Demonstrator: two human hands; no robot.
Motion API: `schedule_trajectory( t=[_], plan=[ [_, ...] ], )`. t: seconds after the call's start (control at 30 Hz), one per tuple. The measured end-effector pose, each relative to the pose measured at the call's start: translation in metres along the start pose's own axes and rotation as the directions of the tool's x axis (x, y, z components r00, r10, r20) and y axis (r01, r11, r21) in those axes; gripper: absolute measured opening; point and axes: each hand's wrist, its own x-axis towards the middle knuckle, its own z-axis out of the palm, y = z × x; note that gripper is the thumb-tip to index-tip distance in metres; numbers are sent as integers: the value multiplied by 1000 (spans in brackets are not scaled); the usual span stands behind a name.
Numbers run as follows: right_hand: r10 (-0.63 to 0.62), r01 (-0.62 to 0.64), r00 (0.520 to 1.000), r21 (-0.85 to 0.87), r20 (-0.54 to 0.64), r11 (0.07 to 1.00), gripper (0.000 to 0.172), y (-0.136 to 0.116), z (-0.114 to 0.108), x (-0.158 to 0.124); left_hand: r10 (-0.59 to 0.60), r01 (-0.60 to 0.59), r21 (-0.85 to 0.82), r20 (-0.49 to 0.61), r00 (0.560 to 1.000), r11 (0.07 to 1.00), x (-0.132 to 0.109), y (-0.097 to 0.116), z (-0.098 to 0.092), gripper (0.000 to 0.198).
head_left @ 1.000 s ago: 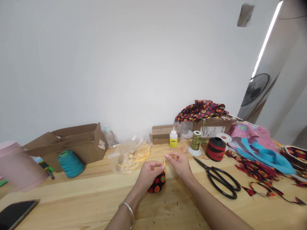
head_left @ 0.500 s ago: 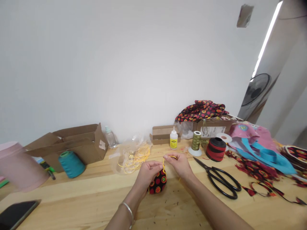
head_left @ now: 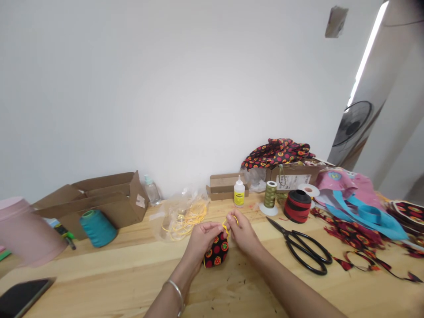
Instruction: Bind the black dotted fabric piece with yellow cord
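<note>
A small black pouch [head_left: 217, 252] with a red, green and orange print hangs upright just over the wooden table [head_left: 132, 274]. My left hand [head_left: 202, 238], with a silver bangle on its wrist, pinches the pouch at its top edge. My right hand [head_left: 242, 232] is closed on a yellow cord [head_left: 225, 227] at the top right of the pouch, where the cord bends in a small loop. Another bit of yellow cord runs down the pouch's left side. The fingertips of both hands are close together and partly hide the cord.
Black scissors [head_left: 303, 245] lie to the right, near fabric scraps [head_left: 354, 234]. Behind stand a glue bottle [head_left: 239, 192], a green spool [head_left: 270, 194] and a red-black spool [head_left: 297, 206]. Yellow cord in plastic [head_left: 190, 216], a teal cone [head_left: 98, 228] and a phone [head_left: 24, 298] are leftward.
My right hand has shifted slightly down and left, nearer the pouch top. The yellow cord now curves in a loop between my hands, where it stood straighter before.
</note>
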Motion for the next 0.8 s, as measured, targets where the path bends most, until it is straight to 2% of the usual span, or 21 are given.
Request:
schedule_trajectory(
  t=[0.17,0.37,0.47,0.53,0.67,0.8],
  plan=[
    [-28,27,999,-49,-19,998,18,-4,-2,0,-27,26,29,7,1000,999,0,-1,-1,28],
    [-39,37,999,-68,-33,997,16,-4,-1,0,-1,1,-77,4,1000,997,0,2,3,22],
    [-35,33,999,-60,-32,998,15,-7,-1,-1,-14,15,-73,19,1000,997,0,2,3,22],
    [-46,42,998,-82,-49,996,15,-8,-2,-1,-16,16,-48,-3,1000,999,1,0,2,23],
    [-146,113,977,-209,-153,972,15,-5,-4,0,-13,17,32,-121,993,999,3,-5,1,22],
    [-191,148,960,-206,-206,967,16,0,-4,2,-1,10,77,-117,993,997,3,-4,3,24]
  ],
)
